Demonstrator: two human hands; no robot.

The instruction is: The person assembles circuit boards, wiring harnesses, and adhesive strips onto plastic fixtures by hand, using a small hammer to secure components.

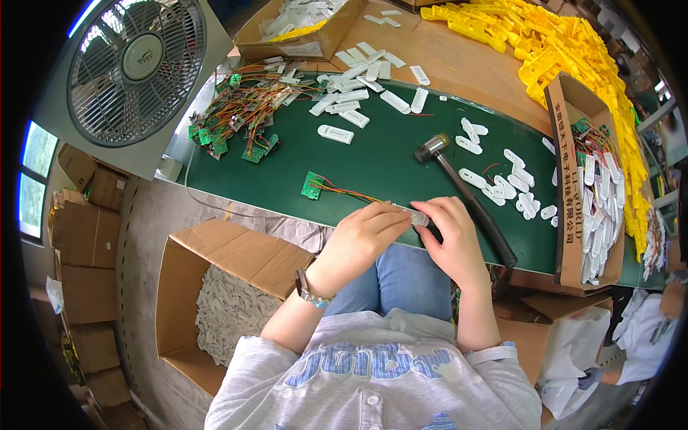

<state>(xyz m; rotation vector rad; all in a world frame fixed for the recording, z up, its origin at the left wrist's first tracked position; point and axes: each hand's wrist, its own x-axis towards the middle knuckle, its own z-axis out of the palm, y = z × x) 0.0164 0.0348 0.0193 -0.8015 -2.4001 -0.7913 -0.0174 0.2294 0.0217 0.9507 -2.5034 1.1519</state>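
I am pinching a small white plastic casing (418,216) between both hands at the near edge of the green counter (387,161). My left hand (365,236) is closing its grip on the casing's left end, fingers curled over it; my right hand (451,236) is gripping the right end. Thin coloured wires (351,192) are running from the casing to a small green circuit board (312,185) lying on the counter just beyond my left hand. A hammer (466,197) is lying just beside my right hand. An open cardboard box (229,301) of white pieces is sitting below the counter to my left.
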